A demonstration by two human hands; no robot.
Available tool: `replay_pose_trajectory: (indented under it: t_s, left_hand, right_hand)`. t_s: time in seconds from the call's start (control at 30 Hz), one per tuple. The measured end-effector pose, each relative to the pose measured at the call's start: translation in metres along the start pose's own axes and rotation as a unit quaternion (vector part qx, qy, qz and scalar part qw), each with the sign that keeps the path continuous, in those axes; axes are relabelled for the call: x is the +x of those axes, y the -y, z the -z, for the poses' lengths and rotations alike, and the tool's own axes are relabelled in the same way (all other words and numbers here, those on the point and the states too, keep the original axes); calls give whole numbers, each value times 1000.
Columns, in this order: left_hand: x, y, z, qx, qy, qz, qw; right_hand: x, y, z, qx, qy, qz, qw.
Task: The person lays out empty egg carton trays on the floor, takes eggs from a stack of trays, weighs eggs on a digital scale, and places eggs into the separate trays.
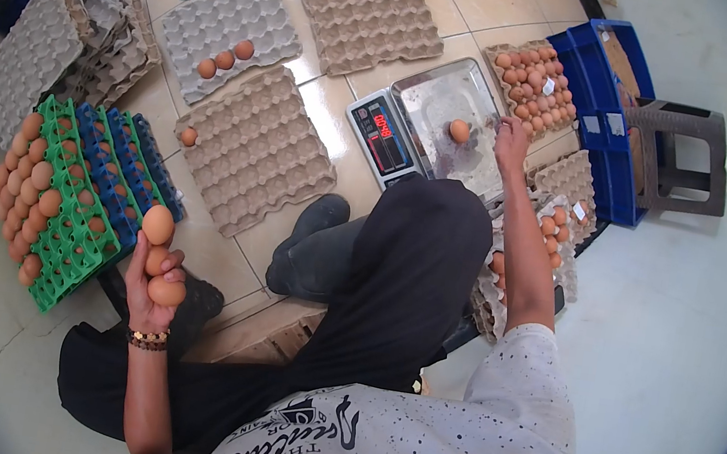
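My left hand is closed around three brown eggs, stacked one above another between fingers and palm. It is beside the green plastic egg tray, which is loaded with eggs. A single egg lies on the metal pan of the digital scale, whose display shows red digits. My right hand hovers at the pan's right edge, apart from that egg. Its fingers look loosely apart, with no egg visible in them.
Cardboard egg trays lie on the tiles, two holding a few eggs. A fuller tray sits beyond the scale. Blue crates and a grey stool stand right; stacked cardboard trays lean left. My boots are between.
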State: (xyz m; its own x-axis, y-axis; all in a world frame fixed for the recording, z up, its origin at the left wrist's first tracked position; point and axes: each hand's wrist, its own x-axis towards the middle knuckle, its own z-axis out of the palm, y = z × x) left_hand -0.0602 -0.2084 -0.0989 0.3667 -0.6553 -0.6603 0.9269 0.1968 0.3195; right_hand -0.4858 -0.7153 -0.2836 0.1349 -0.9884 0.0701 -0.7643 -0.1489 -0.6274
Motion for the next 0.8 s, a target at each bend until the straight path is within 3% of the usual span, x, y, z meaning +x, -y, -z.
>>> replay_pose_trajectory:
  t_s: [0.17,0.3,0.4,0.43,0.53,0.63,0.73,0.8]
  left_hand:
    - [1,-1,1,2,-6,-4,1000]
    - [4,-2,17,-6,19,-6,1000]
    - [-1,-3,7,0,-9,-15,1000]
    - [-1,-5,13,-5,-1,-8,1000]
    - [-1,-6,17,-12,-23,-18,1000]
    - [5,-7,24,-26,-36,-13,999]
    - [9,-9,22,-32,-44,-21,998]
    - [8,-13,24,-31,-47,-27,998]
  right_hand:
    - [-2,4,-24,53,79,-67,993]
    - [-28,62,-19,-125,166,74,975]
    - [-7,25,-40,-107,215,157,958]
    - [2,34,-38,-98,239,129,957]
    - [30,101,-41,-31,280,114,953]
    - [10,217,-67,12,408,187,894]
    - [-51,287,-142,75,495,292,815]
    - [-104,320,-207,45,546,298,782]
